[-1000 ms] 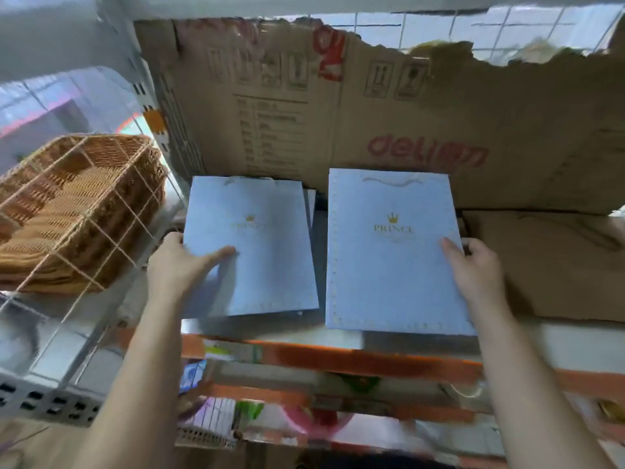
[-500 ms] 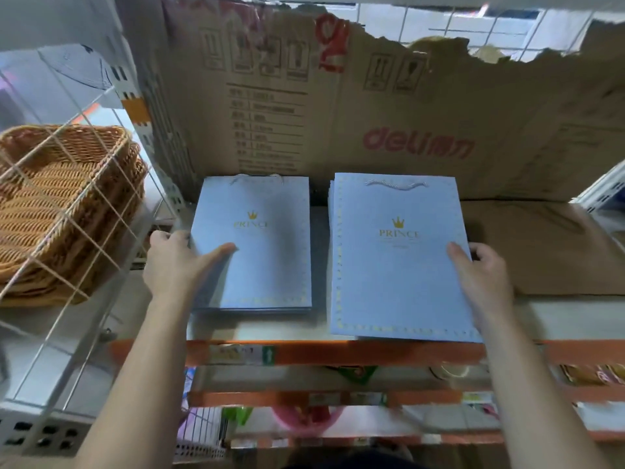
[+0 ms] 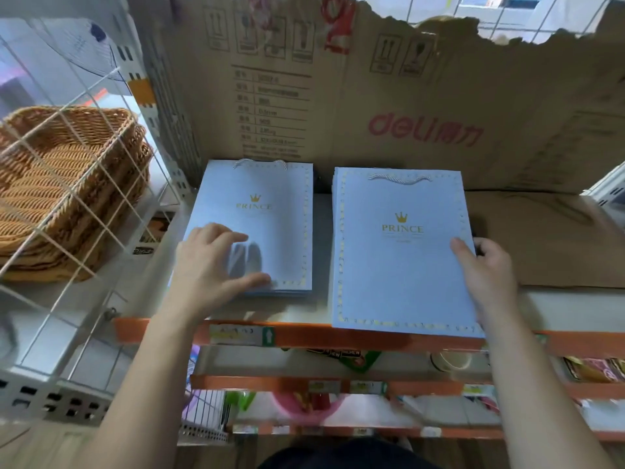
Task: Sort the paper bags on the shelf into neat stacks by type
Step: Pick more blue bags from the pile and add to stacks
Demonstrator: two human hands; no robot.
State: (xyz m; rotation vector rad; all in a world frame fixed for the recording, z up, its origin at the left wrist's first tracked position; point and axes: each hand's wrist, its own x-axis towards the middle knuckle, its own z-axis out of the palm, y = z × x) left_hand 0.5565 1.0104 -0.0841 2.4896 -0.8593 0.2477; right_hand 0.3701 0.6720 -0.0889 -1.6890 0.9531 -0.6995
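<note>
Two stacks of light blue paper bags with a gold crown and "PRINCE" lie flat on the shelf [image 3: 318, 313]. The smaller stack [image 3: 270, 211] is on the left, the larger stack [image 3: 399, 265] on the right, its front edge over the orange shelf lip. My left hand [image 3: 209, 265] lies on the lower left of the smaller stack, fingers spread and straight. My right hand [image 3: 487, 272] is at the larger stack's right edge, thumb on top, fingers curled down past the side.
A torn brown cardboard sheet [image 3: 406, 96] stands behind the stacks. Flat brown cardboard or bags [image 3: 548, 238] lie to the right. Wicker baskets [image 3: 61, 184] sit behind a white wire grid on the left. Lower shelves hold mixed goods.
The left stack now lies squarer and farther back. My left hand has shifted from its left edge onto its top. The right hand stays at the larger stack's right edge.
</note>
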